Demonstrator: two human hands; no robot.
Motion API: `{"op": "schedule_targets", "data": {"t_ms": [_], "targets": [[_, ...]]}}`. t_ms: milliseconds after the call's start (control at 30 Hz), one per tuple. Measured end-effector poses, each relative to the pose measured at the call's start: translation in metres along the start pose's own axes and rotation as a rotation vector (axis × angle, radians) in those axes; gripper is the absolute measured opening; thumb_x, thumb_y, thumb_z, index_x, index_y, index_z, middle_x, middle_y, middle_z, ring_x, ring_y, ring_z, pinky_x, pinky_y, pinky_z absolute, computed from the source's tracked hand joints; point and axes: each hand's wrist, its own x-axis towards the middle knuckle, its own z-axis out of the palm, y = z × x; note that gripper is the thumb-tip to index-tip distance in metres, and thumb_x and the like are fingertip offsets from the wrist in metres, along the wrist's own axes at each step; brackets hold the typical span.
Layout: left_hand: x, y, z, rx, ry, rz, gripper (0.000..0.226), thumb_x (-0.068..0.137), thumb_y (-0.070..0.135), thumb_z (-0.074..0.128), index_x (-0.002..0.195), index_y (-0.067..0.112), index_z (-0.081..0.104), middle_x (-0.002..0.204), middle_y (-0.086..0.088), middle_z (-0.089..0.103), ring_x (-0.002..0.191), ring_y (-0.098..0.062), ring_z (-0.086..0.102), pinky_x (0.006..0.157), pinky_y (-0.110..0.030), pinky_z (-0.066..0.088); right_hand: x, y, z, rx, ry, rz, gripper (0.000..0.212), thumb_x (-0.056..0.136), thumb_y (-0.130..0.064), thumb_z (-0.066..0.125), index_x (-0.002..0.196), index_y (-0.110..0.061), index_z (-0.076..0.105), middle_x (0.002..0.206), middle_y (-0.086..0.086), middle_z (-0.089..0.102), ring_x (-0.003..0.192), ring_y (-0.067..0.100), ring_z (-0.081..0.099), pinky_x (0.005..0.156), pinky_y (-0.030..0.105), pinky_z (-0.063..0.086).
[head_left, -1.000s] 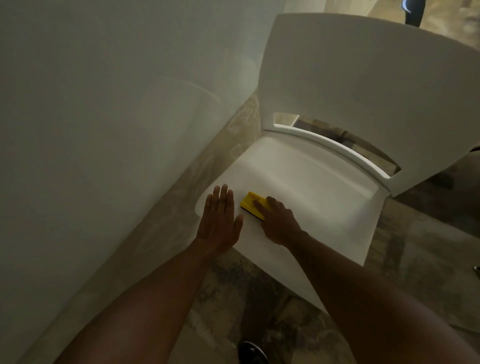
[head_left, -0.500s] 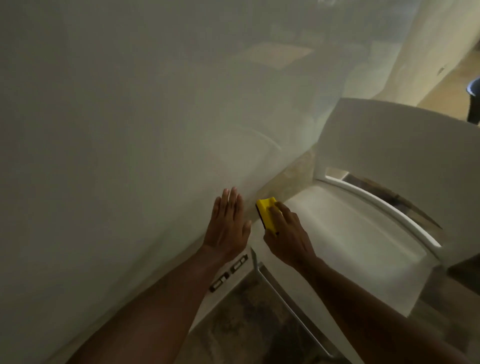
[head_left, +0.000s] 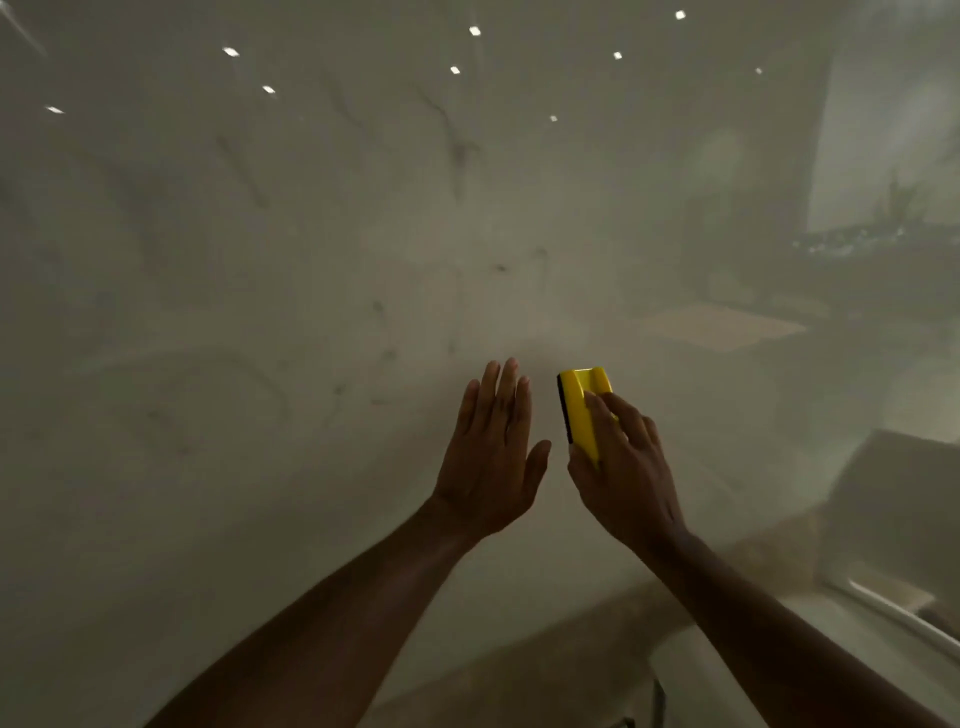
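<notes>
Both hands risen from chair onto wall (head_left: 311, 260); left hand (head_left: 491, 457) flat, right hand (head_left: 621, 467) gripping yellow block (head_left: 582, 410).

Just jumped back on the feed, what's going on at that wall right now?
A person is working on the glossy pale wall with bare hands. The right hand holds a yellow pad with a dark underside, which faces the wall. The left hand is spread open beside it, fingers straight, apparently flat on the wall. Part of a white chair shows at the lower right.
</notes>
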Motion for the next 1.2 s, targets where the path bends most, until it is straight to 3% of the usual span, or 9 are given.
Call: {"op": "schedule_targets", "data": {"t_ms": [333, 567, 800, 900, 1067, 1200], "targets": [[0.014, -0.121, -0.161, 0.221, 0.206, -0.074, 0.073, 0.107, 0.039, 0.046, 0.159, -0.008, 0.026, 0.169, -0.029, 0.019, 0.160, -0.045, 0.010, 0.131, -0.057, 0.015, 0.106, -0.165, -0.011, 0.108, 0.238, -0.261, 0.067, 0.089, -0.030, 0.063, 0.149, -0.014, 0.037, 0.148, 0.012, 0.041, 0.122, 0.035, 0.045, 0.082, 0.042, 0.051], [0.011, -0.214, -0.259, 0.378, 0.260, -0.137, 0.072, 0.106, 0.037, 0.047, 0.157, -0.011, 0.029, 0.168, -0.032, 0.021, 0.158, -0.048, 0.014, 0.128, -0.062, 0.020, 0.163, -0.261, -0.011, 0.155, 0.349, -0.381, 0.063, 0.090, -0.028, 0.063, 0.148, -0.016, 0.040, 0.146, 0.008, 0.042, 0.118, 0.033, 0.045, 0.081, 0.039, 0.050], [-0.008, -0.299, -0.344, 0.546, 0.300, -0.220, 0.072, 0.106, 0.039, 0.039, 0.156, -0.012, 0.030, 0.167, -0.033, 0.021, 0.157, -0.049, 0.015, 0.129, -0.060, 0.018, 0.216, -0.351, 0.000, 0.149, 0.398, -0.532, 0.057, 0.093, -0.023, 0.061, 0.146, -0.012, 0.044, 0.146, 0.012, 0.045, 0.119, 0.036, 0.045, 0.093, 0.046, 0.050], [-0.020, -0.328, -0.375, 0.589, 0.304, -0.267, 0.075, 0.105, 0.043, 0.032, 0.157, -0.011, 0.028, 0.168, -0.032, 0.020, 0.158, -0.049, 0.014, 0.130, -0.059, 0.016, 0.236, -0.384, 0.004, 0.098, 0.381, -0.553, 0.056, 0.093, -0.023, 0.060, 0.147, -0.016, 0.044, 0.149, 0.012, 0.043, 0.118, 0.038, 0.046, 0.088, 0.051, 0.051], [-0.041, -0.371, -0.418, 0.633, 0.335, -0.321, 0.075, 0.105, 0.041, 0.033, 0.155, -0.014, 0.030, 0.166, -0.035, 0.022, 0.156, -0.052, 0.018, 0.128, -0.062, 0.020, 0.266, -0.428, 0.006, -0.021, 0.409, -0.576, 0.055, 0.091, -0.023, 0.058, 0.144, -0.029, 0.045, 0.153, 0.002, 0.036, 0.118, 0.034, 0.043, 0.080, 0.044, 0.045], [-0.059, -0.399, -0.441, 0.644, 0.350, -0.366, 0.074, 0.104, 0.040, 0.031, 0.155, -0.014, 0.030, 0.166, -0.035, 0.023, 0.156, -0.052, 0.018, 0.127, -0.062, 0.021, 0.282, -0.455, 0.012, -0.071, 0.449, -0.478, 0.055, 0.089, -0.022, 0.056, 0.143, -0.031, 0.047, 0.154, 0.002, 0.036, 0.119, 0.036, 0.042, 0.080, 0.044, 0.041]]}}
